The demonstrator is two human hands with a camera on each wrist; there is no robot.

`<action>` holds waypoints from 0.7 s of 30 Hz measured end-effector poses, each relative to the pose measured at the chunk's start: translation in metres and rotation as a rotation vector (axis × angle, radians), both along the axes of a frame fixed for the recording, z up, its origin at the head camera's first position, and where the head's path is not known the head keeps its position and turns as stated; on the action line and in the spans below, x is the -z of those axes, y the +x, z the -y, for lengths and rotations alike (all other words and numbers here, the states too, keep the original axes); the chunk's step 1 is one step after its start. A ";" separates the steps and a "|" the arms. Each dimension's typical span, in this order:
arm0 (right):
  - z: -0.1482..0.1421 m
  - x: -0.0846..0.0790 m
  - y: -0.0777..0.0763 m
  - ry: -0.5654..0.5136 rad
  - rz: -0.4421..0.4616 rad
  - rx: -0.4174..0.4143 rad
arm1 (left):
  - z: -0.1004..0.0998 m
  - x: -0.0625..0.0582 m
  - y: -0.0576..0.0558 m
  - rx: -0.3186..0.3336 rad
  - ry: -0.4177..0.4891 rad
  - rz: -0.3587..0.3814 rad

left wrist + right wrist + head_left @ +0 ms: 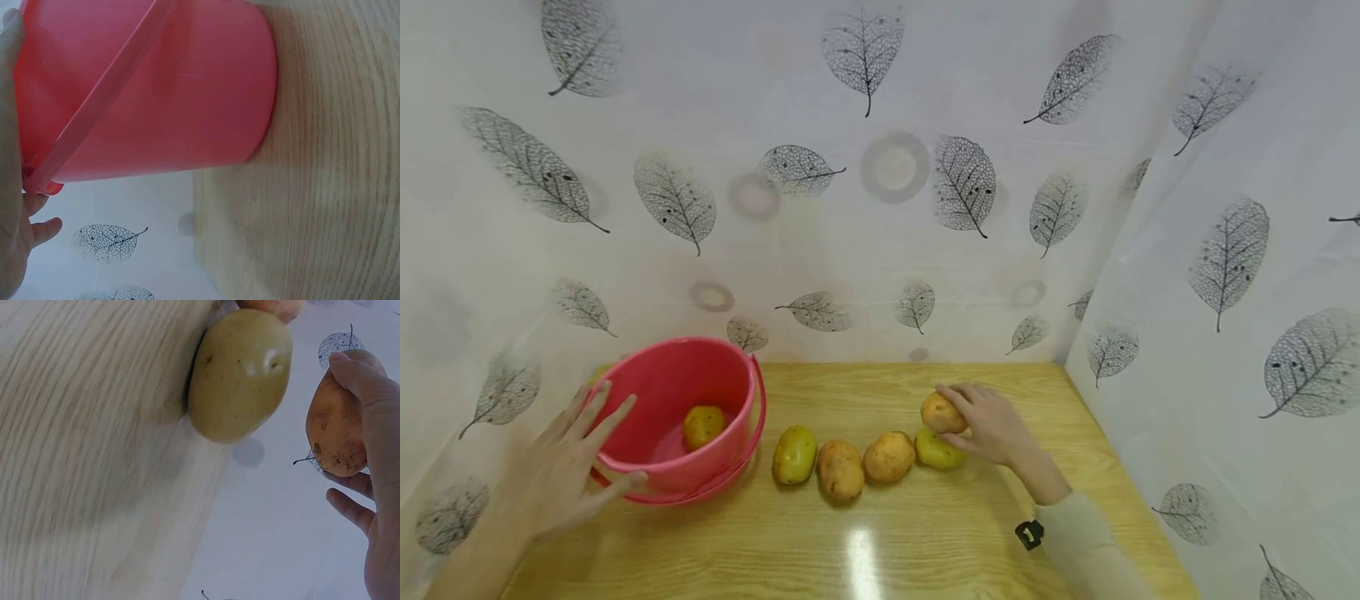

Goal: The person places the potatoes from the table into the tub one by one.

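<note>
My right hand (996,427) grips a brown potato (940,413), raised off the table, with the thumb on one side and fingers on the other. Just below it lies a greenish potato (937,451), larger in the right wrist view. Three more potatoes sit in a row to the left: brown (889,457), brown (841,472) and greenish (794,455). A pink bucket (722,460) stands at the left with a potato (703,428) inside. Spread fingers of my left hand (557,479) lie at the bucket's left rim; the hand pinches nothing that I can see.
The wooden table (760,550) ends at a white leaf-print curtain (865,250) behind and at the right. The bucket's pink handle (763,408) hangs down around its outside. A small black device (1029,534) is at my right wrist.
</note>
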State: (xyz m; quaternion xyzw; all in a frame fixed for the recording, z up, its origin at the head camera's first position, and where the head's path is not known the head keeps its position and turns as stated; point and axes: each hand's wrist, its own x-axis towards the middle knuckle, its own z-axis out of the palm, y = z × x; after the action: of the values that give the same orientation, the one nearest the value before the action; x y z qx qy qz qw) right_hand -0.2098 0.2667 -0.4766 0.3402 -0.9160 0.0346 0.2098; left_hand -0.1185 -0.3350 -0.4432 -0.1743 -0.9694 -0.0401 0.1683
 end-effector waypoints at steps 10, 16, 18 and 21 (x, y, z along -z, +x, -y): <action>0.026 -0.004 -0.001 -0.067 0.000 -0.020 | 0.000 0.002 0.001 0.004 0.005 -0.014; 0.046 -0.006 -0.003 -0.108 -0.057 -0.093 | 0.000 0.001 0.000 0.018 0.014 -0.031; 0.053 -0.007 -0.004 -0.110 -0.077 -0.115 | 0.000 0.001 -0.001 0.017 0.015 -0.029; 0.065 -0.008 -0.004 -0.118 -0.090 -0.134 | 0.000 0.002 0.000 0.006 0.009 -0.016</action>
State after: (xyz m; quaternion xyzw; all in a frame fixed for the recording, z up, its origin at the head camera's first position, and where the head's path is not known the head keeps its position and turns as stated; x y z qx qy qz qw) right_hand -0.2136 0.2021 -0.4687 0.3891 -0.8772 0.0870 0.2676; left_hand -0.1188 -0.3348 -0.4448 -0.1765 -0.9673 -0.0437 0.1766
